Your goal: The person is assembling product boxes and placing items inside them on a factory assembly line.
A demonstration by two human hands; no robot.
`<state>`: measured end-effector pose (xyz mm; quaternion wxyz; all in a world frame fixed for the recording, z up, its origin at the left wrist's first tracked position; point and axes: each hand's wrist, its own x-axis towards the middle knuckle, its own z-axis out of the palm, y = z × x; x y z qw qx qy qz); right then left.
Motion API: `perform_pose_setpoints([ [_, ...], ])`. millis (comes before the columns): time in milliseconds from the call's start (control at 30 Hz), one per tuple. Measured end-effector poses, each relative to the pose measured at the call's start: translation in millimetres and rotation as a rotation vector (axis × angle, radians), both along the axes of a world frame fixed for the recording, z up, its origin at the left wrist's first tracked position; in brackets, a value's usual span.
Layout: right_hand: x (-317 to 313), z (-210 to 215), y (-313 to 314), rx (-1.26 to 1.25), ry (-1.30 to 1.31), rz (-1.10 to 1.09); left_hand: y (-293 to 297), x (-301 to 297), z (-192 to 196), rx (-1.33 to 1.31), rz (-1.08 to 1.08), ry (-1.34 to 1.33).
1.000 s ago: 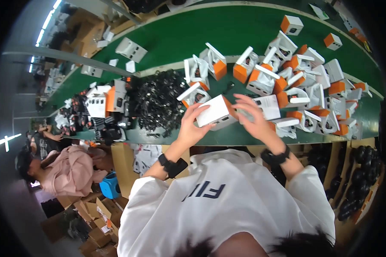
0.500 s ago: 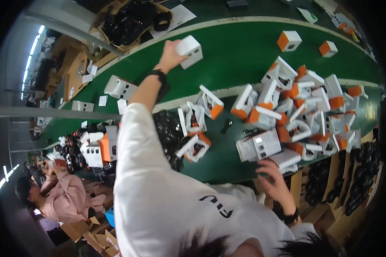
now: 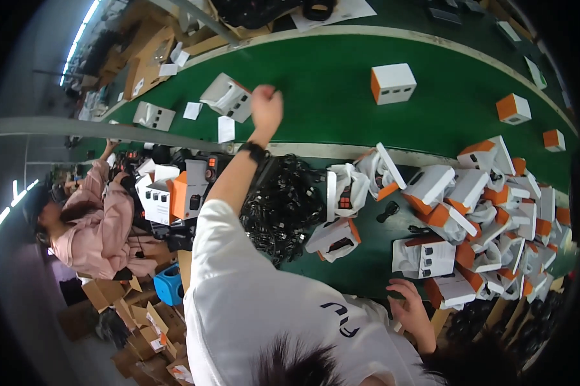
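Observation:
Over the green belt [image 3: 322,96], my left hand [image 3: 267,114] is beside the right end of an opened white box [image 3: 229,96] with a plastic-wrapped insert. Its fingers look curled and blurred, and any grip on that box cannot be made out. My right hand [image 3: 411,310] is low at the bench's near edge with fingers apart, holding nothing. Closest to it are a white-and-orange box [image 3: 453,288] and an open box [image 3: 435,258] with plastic wrapping. A closed white-and-orange box [image 3: 393,83] stands alone on the belt.
Open boxes [image 3: 489,212] pile up at the right. Black cables [image 3: 280,206] heap beside my left forearm. Two closed boxes stand farther right on the belt. A metal bar [image 3: 103,132] crosses at left. A person in pink [image 3: 103,225] works there, above cardboard boxes [image 3: 142,315].
My left hand has let go of the closed box, which now stands on the belt, and moved beside the opened box at left. The view has turned leftward. My right hand remains open.

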<state>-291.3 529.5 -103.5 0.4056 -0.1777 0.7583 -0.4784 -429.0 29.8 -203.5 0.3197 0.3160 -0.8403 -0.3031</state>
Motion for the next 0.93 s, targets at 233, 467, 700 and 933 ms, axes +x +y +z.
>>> perform_pose_setpoints([
  [233, -1, -15, -6, 0.095, -0.052, 0.113, -129, 111, -96, -0.222, 0.691, -0.661],
  [467, 21, -126, 58, 0.07, 0.099, 0.235, -150, 89, -124, 0.012, 0.656, -0.928],
  [700, -3, -88, 6, 0.115, -0.07, 0.258, -175, 84, -107, 0.655, 0.486, -0.685],
  [933, -11, -112, 2, 0.043, -0.086, 0.363, -329, 170, -127, -0.067, 0.168, -0.859],
])
